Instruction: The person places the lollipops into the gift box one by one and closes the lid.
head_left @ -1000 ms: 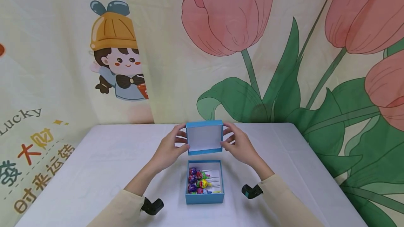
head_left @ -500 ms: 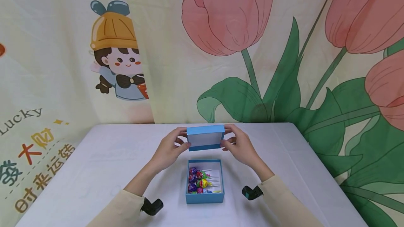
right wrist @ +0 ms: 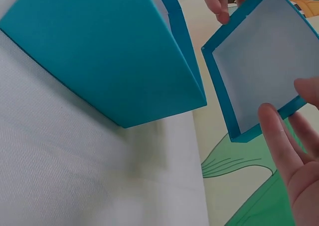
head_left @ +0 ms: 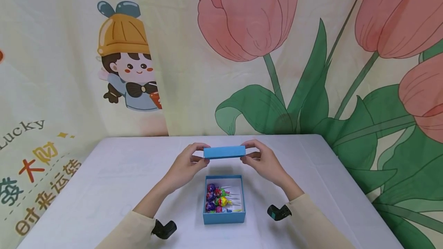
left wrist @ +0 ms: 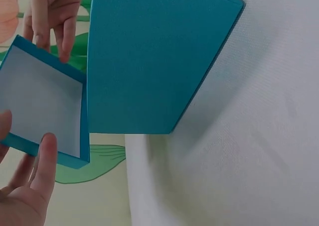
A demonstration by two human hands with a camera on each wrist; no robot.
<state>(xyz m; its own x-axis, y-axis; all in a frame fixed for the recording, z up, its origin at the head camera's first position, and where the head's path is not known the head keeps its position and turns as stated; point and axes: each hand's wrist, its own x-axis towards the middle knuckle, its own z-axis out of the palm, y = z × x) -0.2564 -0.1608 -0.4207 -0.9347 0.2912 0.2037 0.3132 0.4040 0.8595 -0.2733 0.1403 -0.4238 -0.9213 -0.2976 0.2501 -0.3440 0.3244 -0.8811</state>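
A blue box lid (head_left: 224, 152) with a white inside is held up behind an uncovered blue box (head_left: 224, 219). My left hand (head_left: 183, 166) pinches the lid's left end, and my right hand (head_left: 265, 163) pinches its right end. Several wrapped lollipops (head_left: 216, 199) lie in the box, their heads to the left and white sticks to the right. Both wrist views show the lid's white inside (left wrist: 45, 96) and the side wall of the box (right wrist: 109, 56). From the head, only a blue edge of the lid shows.
A white cloth covers the table (head_left: 131, 183) under the box. Behind its far edge hangs a curtain (head_left: 187, 68) printed with tulips and a cartoon figure. Black wrist cameras (head_left: 164, 229) stick out near both sleeves.
Both hands have tilted the lid from nearly upright to about level, so its white inside has gone from the head view. It sits slightly lower. The box and lollipops have stayed put.
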